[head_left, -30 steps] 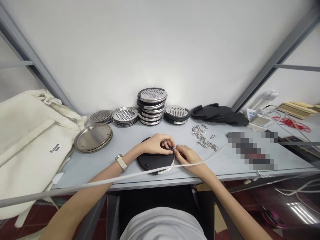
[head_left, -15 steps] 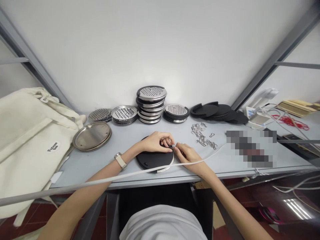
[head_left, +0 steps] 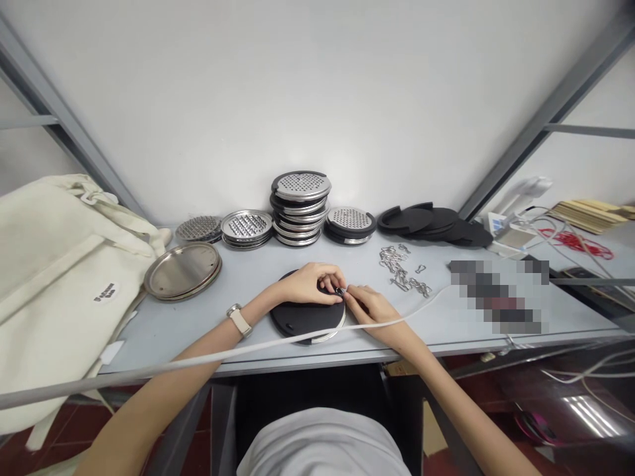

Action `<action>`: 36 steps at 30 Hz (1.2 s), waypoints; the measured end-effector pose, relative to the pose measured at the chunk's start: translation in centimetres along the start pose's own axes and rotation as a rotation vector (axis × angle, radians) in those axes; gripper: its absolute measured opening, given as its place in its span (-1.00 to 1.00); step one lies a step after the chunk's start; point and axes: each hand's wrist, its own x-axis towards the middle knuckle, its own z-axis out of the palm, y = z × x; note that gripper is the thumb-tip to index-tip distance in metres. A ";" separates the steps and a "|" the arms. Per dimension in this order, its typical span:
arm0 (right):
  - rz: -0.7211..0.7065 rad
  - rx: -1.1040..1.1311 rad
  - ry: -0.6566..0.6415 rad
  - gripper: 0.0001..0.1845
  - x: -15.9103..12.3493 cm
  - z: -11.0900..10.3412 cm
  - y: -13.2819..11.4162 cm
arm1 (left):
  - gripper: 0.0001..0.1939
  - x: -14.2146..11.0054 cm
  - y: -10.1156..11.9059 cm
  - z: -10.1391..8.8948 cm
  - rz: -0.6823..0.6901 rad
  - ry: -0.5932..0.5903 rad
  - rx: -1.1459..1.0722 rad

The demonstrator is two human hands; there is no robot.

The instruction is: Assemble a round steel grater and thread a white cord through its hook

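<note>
A round black disc with a metal rim [head_left: 303,318] lies on the grey table [head_left: 248,291] in front of me. My left hand [head_left: 310,283] rests on its far edge, fingers curled and pinched around a small metal clip [head_left: 340,290] at the disc's right rim. My right hand [head_left: 370,305] meets it from the right, fingertips pinched on the same clip. A watch sits on my left wrist.
Behind stand a stack of perforated metal discs [head_left: 300,206], flat metal lids [head_left: 182,268], more grater discs [head_left: 247,227], black discs [head_left: 436,221] and a pile of loose metal clips [head_left: 404,270]. A cream bag [head_left: 54,277] lies left. A white cable [head_left: 238,354] crosses in front.
Both hands stay pinched at the disc's right rim with only slight finger shifts. The view has tilted a little.
</note>
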 end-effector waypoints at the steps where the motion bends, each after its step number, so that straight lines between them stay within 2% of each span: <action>1: -0.001 -0.005 0.001 -0.72 0.0 0.0 0.0 | -0.74 0.0 0.0 0.0 -0.003 -0.001 -0.005; 13: 0.021 -0.010 0.014 -0.73 0.0 -0.1 -0.2 | -0.69 0.0 -0.3 0.0 -0.062 -0.025 -0.094; 36: 0.090 0.062 0.048 -0.73 -0.2 0.1 0.2 | -0.67 0.0 -0.4 0.0 -0.060 -0.029 -0.077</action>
